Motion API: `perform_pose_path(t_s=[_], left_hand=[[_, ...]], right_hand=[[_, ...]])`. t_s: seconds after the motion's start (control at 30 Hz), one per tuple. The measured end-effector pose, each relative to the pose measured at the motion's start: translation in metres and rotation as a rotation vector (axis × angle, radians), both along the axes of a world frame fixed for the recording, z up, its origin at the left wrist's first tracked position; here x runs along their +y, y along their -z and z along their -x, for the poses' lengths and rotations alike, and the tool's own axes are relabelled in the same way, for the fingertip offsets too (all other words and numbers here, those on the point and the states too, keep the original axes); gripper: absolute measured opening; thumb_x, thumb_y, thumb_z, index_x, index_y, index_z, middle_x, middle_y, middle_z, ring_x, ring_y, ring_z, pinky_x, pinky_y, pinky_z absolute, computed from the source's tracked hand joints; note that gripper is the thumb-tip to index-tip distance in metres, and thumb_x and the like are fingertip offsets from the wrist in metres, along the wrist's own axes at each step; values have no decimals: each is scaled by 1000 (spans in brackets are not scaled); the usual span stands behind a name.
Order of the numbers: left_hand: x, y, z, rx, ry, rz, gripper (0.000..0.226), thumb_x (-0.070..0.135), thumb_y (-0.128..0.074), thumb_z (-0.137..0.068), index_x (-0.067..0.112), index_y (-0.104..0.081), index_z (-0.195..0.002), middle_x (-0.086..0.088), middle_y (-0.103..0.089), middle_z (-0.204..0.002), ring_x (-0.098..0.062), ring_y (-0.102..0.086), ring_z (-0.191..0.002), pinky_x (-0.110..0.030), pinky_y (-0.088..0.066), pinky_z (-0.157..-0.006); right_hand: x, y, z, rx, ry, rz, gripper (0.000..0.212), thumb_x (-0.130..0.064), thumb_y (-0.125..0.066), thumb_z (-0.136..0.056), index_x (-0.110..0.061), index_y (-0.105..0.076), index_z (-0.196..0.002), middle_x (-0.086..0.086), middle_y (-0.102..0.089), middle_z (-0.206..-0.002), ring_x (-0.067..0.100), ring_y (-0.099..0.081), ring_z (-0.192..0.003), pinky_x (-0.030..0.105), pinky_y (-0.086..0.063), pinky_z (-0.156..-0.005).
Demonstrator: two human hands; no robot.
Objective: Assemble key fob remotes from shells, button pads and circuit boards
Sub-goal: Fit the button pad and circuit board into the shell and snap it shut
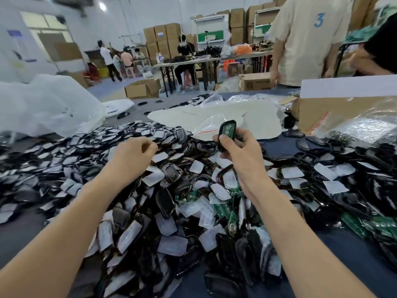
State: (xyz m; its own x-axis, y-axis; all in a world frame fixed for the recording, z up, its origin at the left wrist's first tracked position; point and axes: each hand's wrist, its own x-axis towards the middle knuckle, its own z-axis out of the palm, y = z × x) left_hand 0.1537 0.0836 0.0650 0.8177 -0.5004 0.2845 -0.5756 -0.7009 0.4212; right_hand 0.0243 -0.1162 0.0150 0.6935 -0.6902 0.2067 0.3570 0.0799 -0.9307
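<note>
A big heap of black key fob shells (171,175) with white film patches covers the dark table. Green circuit boards (223,209) lie mixed into the heap in the middle, and more green circuit boards (378,227) lie at the right. My right hand (238,147) holds a black shell with a green board in it (227,131) upright above the heap. My left hand (134,152) reaches down into the far part of the heap with its fingers curled; what they touch is hidden.
A white plastic bag (47,106) bulges at the back left. White sheets (217,119) and clear bags (365,123) lie beyond the heap, beside a cardboard box (318,110). A person in a beige shirt (307,39) stands at the table's far right edge.
</note>
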Motion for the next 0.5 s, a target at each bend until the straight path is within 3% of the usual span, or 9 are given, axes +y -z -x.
perform_pose_path(t_s=[0.1,0.23,0.37,0.5], left_hand=[[-9,2,-20,-3,-58,-255,25,39,-53,-100,21,-70,-99,-2,-69,-92,-26,-64,-94,-39,-50,-88],[-20,10,-31,-80,-88,-514,34,46,-57,-97,16,-72,-103,-5,-71,-103,-25,-64,-97,-32,-45,-74],[-23,14,-36,-73,-114,-493,26,44,-60,-96,24,-65,-112,-9,-56,-122,-29,-54,-113,-36,-34,-78],[-22,18,-33,-164,-82,-479,25,35,-54,-101,17,-62,-117,-10,-49,-119,-30,-46,-118,-38,-32,-80]], right_hand=[[-3,5,-4,11,-18,-22,19,-12,-65,-98,-21,-56,-113,-9,-79,-90,3,-71,-88,17,-53,-62],[-10,9,0,70,-7,3,19,-14,-64,-99,-20,-57,-115,-9,-79,-93,4,-70,-88,19,-54,-63],[-17,11,6,98,24,-13,21,-17,-64,-99,-21,-57,-118,-11,-79,-95,8,-69,-95,26,-56,-72],[-17,11,11,96,9,-37,24,-16,-65,-98,-18,-56,-120,-9,-79,-97,7,-69,-91,24,-53,-68]])
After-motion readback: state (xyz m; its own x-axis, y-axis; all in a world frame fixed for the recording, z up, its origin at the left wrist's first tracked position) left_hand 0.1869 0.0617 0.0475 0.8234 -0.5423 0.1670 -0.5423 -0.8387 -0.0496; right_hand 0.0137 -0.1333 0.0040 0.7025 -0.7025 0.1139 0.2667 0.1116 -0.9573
